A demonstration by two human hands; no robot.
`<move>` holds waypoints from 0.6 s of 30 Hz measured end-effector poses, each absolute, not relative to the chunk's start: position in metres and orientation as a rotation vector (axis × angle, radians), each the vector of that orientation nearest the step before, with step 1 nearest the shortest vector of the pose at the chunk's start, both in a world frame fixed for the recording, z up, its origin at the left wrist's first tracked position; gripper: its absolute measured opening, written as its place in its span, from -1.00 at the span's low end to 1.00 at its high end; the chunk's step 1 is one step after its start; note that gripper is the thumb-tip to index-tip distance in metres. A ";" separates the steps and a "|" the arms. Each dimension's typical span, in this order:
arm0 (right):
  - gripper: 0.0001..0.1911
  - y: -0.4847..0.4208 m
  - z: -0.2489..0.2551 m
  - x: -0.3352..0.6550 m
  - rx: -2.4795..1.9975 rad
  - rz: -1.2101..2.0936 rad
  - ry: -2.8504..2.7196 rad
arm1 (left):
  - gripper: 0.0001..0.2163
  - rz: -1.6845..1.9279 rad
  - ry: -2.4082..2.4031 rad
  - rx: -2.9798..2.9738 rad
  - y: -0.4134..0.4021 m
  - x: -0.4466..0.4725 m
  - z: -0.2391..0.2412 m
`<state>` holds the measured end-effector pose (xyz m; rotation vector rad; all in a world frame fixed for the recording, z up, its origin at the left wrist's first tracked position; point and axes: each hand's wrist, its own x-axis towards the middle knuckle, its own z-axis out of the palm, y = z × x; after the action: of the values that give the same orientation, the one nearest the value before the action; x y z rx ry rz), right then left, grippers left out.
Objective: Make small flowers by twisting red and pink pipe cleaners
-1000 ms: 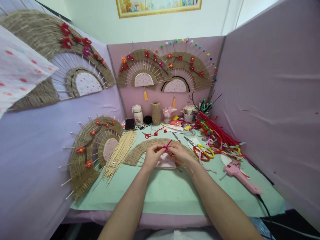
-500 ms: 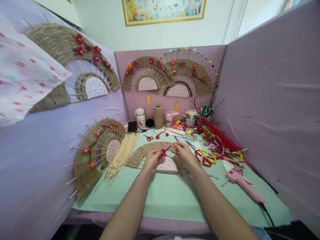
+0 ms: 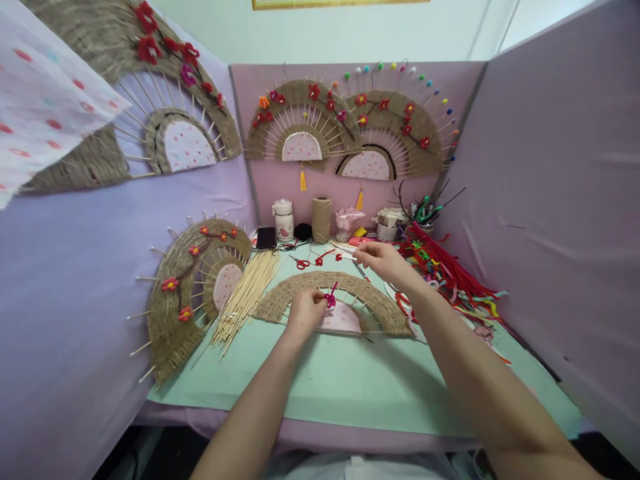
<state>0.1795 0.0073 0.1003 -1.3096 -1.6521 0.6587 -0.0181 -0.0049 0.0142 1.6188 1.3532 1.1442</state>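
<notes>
the left hand (image 3: 306, 313) pinches a magenta flower (image 3: 331, 300) tightly between its fingers, just above the pale dotted centre of a twine fan (image 3: 390, 305) lying flat. with the flower as the clock's middle, the right hand (image 3: 383, 260) hangs over the table at two, fingers bunched narrow; i cannot tell whether they hold anything.

a mint-green cloth (image 3: 280, 390) covers the tabletop, spreading toward six. pale sticks (image 3: 253, 293) lie at nine, red scissors (image 3: 302, 265) between ten and eleven, a twine spool (image 3: 321, 220) at twelve, and a bright heap of fuzzy stems (image 3: 450, 270) between two and three.

a pink panel (image 3: 273, 185) stands behind at twelve, hung with two overlapping fans (image 3: 430, 159); a lilac left panel (image 3: 75, 287) and a mauve right panel (image 3: 550, 173) flank the table. above rises a whitish wall (image 3: 360, 37), a gold frame (image 3: 340, 3) showing at twelve.
</notes>
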 end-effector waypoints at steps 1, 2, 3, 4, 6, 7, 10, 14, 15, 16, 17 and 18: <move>-0.80 0.022 0.098 0.182 -1.333 0.643 -1.649 | -0.93 1.106 1.367 1.690 -0.006 -0.021 0.013; -0.81 0.037 0.095 0.186 -1.353 0.631 -1.634 | -0.93 1.066 1.361 1.740 -0.007 -0.023 0.013; -0.80 0.051 0.091 0.190 -1.364 0.625 -1.619 | -0.92 1.036 1.344 1.769 -0.007 -0.026 0.012; -0.80 0.065 0.087 0.194 -1.385 0.626 -1.611 | -0.90 1.023 1.332 1.779 -0.007 -0.029 0.012; -0.81 0.090 0.080 0.204 -1.429 0.608 -1.600 | -0.86 1.012 1.366 1.767 -0.007 -0.036 0.012; -0.82 0.101 0.077 0.209 -1.441 0.601 -1.589 | -0.84 0.999 1.401 1.761 -0.006 -0.039 0.013; -0.84 0.130 0.066 0.225 -1.494 0.565 -1.561 | -0.79 0.949 1.487 1.719 -0.003 -0.047 0.014; -0.65 0.162 0.053 0.239 -1.750 0.374 -1.731 | -0.81 1.014 1.549 1.681 -0.002 -0.051 0.016; -0.61 0.169 0.050 0.241 -1.813 0.321 -1.790 | -0.82 1.044 1.566 1.687 -0.003 -0.051 0.017; -0.61 0.176 0.048 0.242 -1.837 0.299 -1.833 | -0.80 1.056 1.575 1.695 -0.004 -0.051 0.018; -0.65 0.183 0.045 0.242 -1.847 0.278 -1.859 | -0.78 1.059 1.587 1.690 -0.005 -0.051 0.020; -0.72 0.190 0.043 0.241 -1.847 0.264 -1.889 | -0.76 1.069 1.600 1.679 -0.006 -0.051 0.021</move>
<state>0.2413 0.1896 0.0432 -1.8471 -1.8889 0.2638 -0.0510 -0.0058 0.0214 1.6794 1.6001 1.0690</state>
